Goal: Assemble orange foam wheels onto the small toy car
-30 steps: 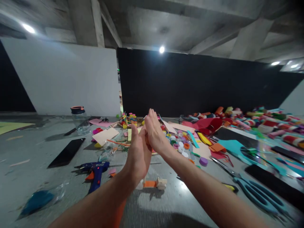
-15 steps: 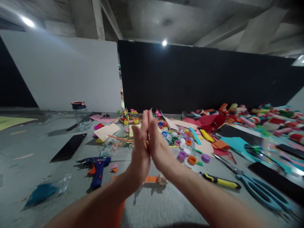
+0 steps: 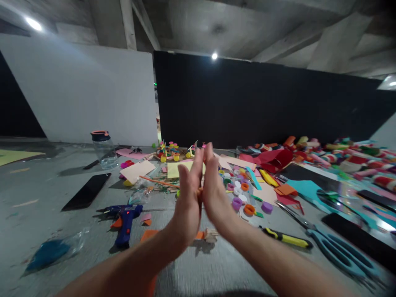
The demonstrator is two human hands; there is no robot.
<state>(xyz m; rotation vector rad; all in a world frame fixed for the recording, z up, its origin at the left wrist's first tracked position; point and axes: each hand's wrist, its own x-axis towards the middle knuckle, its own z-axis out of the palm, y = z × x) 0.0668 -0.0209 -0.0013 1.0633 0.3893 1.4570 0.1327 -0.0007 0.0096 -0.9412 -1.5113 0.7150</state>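
both pressed together, left hand (image 3: 188,200) palm to palm with right hand (image 3: 215,194), fingertips up, gripping a small orange piece (image 3: 200,191) between. to the left, leaving a stretch of open grey tabletop (image 3: 161,218) before the blue glue gun (image 3: 125,225). to the right, running the forearm close by the yellow-and-black cutter (image 3: 287,238). shifted slightly rightward since the earlier frame, now uncovering more of the pale yellow paper (image 3: 175,170).

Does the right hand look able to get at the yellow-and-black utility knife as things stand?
Probably, if the right hand parts from the left hand; a small orange piece shows between them. The utility knife lies uncovered close beside the right forearm.
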